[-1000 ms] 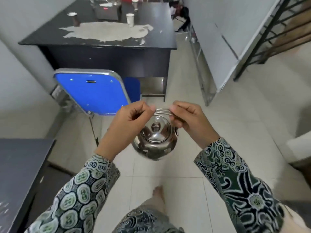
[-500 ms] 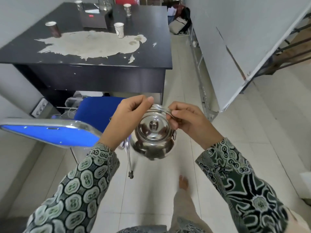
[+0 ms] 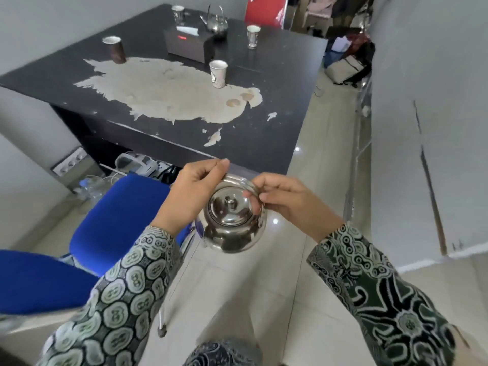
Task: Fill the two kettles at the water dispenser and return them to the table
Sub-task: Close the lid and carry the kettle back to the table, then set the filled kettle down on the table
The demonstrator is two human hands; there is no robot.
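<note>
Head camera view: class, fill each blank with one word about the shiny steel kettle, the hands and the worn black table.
1. The shiny steel kettle is held by ______ hands.
2. Its lid is ______ the kettle.
3. A second steel kettle stands on the worn black ______.
4. The padded chair under the left hand is ______.

Missing words: both; on; table; blue

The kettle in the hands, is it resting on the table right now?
No, the kettle hangs over the floor, held by the left hand and right hand, short of the table.
</note>
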